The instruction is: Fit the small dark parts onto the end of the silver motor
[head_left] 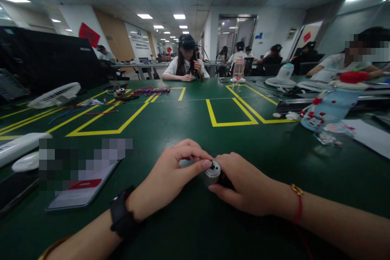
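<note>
Metal cylinder [212, 176] sits between the hands above the green surface [183, 231], long axis near vertical; at its left, the left hand [170, 174] has thumb and forefinger nearly closed at its top, any hold unclear; at its right, equally near, the right hand's [250, 183] part-curled fingers grip its side

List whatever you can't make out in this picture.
All in the head view:
Anything between the left hand's thumb and forefinger: their tips cover it.
The right side of the metal cylinder: behind the right hand.
Much of the phone's screen: masked by pixelated blocks.
The far end of the long white object: cut off by the left edge.
The wording on the wall sign: too small and blurred.
</note>
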The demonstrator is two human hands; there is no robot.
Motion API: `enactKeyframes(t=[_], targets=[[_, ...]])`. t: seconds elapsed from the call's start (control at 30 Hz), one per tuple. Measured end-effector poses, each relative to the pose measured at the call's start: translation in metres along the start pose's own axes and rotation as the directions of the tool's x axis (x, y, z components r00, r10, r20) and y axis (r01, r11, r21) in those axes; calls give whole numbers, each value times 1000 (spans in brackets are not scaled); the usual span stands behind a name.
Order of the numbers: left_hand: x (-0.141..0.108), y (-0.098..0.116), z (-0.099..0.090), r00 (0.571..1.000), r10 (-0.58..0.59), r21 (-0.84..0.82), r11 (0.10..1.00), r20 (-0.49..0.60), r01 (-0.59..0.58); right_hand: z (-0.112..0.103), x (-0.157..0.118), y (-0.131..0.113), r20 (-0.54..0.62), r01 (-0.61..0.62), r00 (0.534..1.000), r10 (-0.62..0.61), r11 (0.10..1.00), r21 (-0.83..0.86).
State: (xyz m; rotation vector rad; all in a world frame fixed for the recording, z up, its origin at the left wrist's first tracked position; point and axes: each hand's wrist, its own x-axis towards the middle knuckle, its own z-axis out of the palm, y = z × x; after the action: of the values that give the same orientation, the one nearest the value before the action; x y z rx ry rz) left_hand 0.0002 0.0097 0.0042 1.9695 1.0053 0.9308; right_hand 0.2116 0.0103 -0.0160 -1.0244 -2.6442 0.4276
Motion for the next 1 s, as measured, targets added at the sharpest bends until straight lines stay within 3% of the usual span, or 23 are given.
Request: enactKeyframes(t=[0.17, 0.43, 0.73, 1.0], targets=[[0, -8, -8, 999, -32, -8, 999, -9, 32, -2, -1, -2, 4, -18, 1000, 18, 1000, 21], [0, -23, -19, 987, -95, 109, 991, 129, 81, -3, -1, 2, 12, -13, 1000, 13, 999, 29], [-3, -34, -15, 955, -48, 299, 953, 291, -43, -2, -3, 3, -8, 6, 1000, -6, 999, 48], [-3, -34, -16, 946, -41, 314, 947, 322, -65, -2, -3, 3, -2, 9, 1000, -9, 999, 36]])
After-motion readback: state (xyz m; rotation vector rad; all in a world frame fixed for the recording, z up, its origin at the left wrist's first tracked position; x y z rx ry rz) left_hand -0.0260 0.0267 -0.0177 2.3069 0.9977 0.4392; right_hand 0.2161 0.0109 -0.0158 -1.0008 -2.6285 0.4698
